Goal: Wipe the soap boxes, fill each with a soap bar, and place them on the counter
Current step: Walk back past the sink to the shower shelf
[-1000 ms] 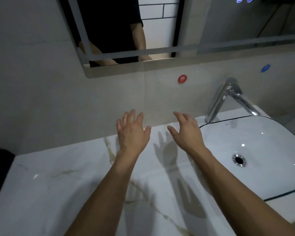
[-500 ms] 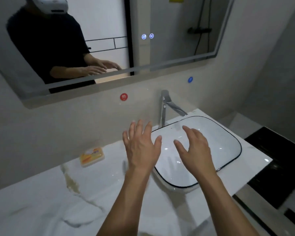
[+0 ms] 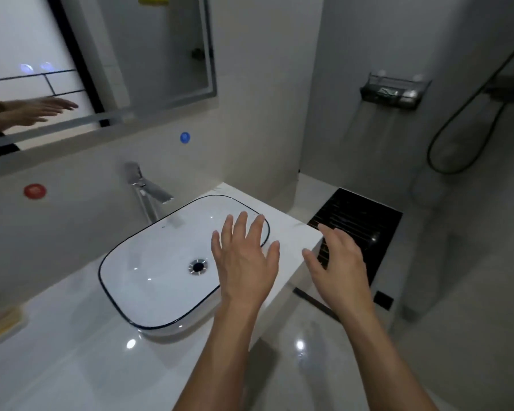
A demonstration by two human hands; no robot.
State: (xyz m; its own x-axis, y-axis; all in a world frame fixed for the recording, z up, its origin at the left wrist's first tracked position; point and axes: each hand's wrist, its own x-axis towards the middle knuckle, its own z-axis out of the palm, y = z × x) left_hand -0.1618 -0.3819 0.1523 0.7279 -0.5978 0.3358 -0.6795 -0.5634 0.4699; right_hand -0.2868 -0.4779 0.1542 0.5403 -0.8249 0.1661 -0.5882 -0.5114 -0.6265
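My left hand (image 3: 245, 262) hovers over the right end of the white sink basin (image 3: 149, 262), fingers spread and holding nothing. My right hand (image 3: 340, 262) floats past the counter's right edge, above the dark floor grate, also spread and empty. A yellow-orange wrapped soap bar (image 3: 0, 323) lies on the white marble counter (image 3: 72, 366) at the far left, blurred. A black wall shelf (image 3: 393, 90) in the shower corner holds small items that are too blurred to identify.
A chrome faucet (image 3: 144, 188) stands behind the basin. A mirror (image 3: 95, 54) hangs above on the wall, with red (image 3: 35, 191) and blue (image 3: 185, 137) stickers below it. A dark floor grate (image 3: 356, 229) and a shower hose (image 3: 469, 123) are to the right.
The view has swung to the right: the sink and soap bar slid left in frame, and the shower area with the wall shelf came into sight. Both hands stay spread and empty.
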